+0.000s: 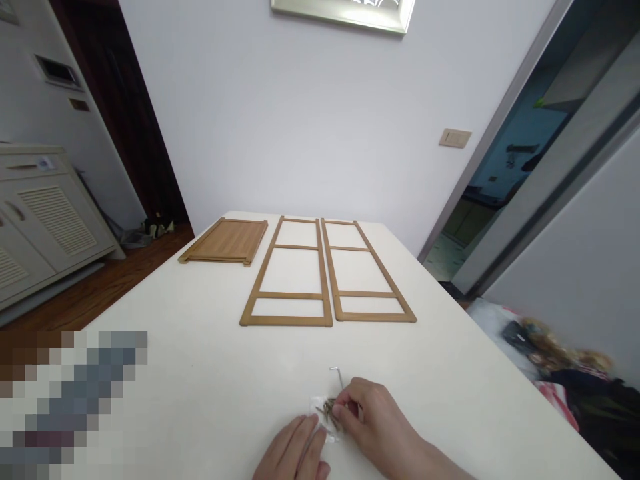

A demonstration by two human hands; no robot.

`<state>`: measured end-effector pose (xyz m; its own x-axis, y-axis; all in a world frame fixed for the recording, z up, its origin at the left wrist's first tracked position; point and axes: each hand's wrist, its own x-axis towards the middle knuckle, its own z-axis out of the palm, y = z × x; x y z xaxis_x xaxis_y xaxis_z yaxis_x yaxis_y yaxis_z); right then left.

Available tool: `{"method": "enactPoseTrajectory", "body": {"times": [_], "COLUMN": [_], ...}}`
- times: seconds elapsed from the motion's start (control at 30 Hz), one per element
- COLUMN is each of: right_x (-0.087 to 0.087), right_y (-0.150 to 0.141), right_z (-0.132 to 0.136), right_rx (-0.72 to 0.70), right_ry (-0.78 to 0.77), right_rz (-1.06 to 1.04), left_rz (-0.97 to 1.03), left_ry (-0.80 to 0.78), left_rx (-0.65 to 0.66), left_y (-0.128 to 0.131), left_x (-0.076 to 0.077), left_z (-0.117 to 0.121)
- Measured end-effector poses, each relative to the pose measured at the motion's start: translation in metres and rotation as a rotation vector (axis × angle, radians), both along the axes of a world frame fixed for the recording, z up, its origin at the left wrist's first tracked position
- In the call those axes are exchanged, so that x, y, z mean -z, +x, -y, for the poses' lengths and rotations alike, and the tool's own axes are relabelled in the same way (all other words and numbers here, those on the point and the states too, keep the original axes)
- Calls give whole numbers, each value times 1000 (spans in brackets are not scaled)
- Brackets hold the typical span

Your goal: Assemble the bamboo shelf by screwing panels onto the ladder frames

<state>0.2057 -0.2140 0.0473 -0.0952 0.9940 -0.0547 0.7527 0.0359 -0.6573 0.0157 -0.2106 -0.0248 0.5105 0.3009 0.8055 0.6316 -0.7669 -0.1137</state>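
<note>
Near the front edge of the white table [200, 373], my right hand [373, 420] pinches a small clear plastic bag of brass-coloured screws [327, 410]. My left hand [295, 450] lies beside it, fingers together, touching the bag's left side. A small metal hex key [337, 377] lies on the table just beyond my right fingers. Farther back lie two flat wooden ladder-like frames [290, 277] [367, 277] side by side. A stack of wooden panels [227, 240] sits at the far left of the table.
The table's far end meets a pale wall. A white louvred cabinet [45, 220] stands on the wooden floor at the left. At the right is an open doorway [500, 180], and clutter [555, 353] lies by the table's right edge.
</note>
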Motion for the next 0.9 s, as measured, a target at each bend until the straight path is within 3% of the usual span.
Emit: {"method": "enactPoseTrajectory", "body": {"times": [0.17, 0.33, 0.53, 0.67, 0.9], "right_x": [-2, 7, 9, 7, 3], "right_y": [17, 34, 22, 18, 42], "right_z": [-5, -15, -32, -42, -20], "right_rx": [73, 111, 35, 8, 122], "right_ry": [69, 80, 56, 17, -164], "right_rz": [-34, 30, 170, 267, 362], "left_rz": [-141, -185, -65, -61, -134], "left_ry": [-4, 24, 6, -38, -56], "left_rx": [-8, -21, -24, -11, 8], "left_y": [-4, -6, -3, -3, -9], "left_x": [3, 10, 5, 10, 26], "left_z": [-5, -7, -6, -7, -8]}}
